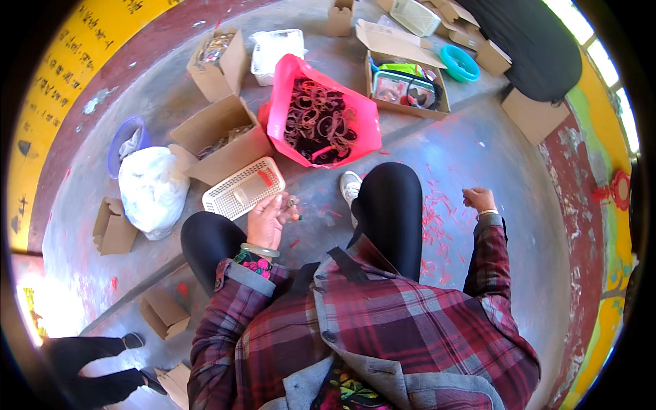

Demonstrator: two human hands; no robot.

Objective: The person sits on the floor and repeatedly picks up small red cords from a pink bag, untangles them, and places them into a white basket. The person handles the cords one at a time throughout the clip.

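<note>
My left hand [268, 220], a bangle at its wrist, is held above the floor with its fingers pinched together. A small brownish band [292, 201], probably a hair tie, sticks out at the fingertips, with a tiny orange and green bit below it. Just beyond that hand lies a cream plastic basket [236, 208] with a red piece inside. A bright pink bag [365, 130] stands open further off, full of dark and pinkish looped bands [318, 119]. Out to the right, my right hand [480, 199] is closed in a fist; whatever it may hold is hidden.
Red scraps [437, 225] litter the floor right of my knee. Cardboard boxes [239, 140] and a stuffed white plastic bag [156, 191] stand at left. An open carton [410, 106] and a teal basin [459, 63] are further back. Another person's legs [89, 362] show at lower left.
</note>
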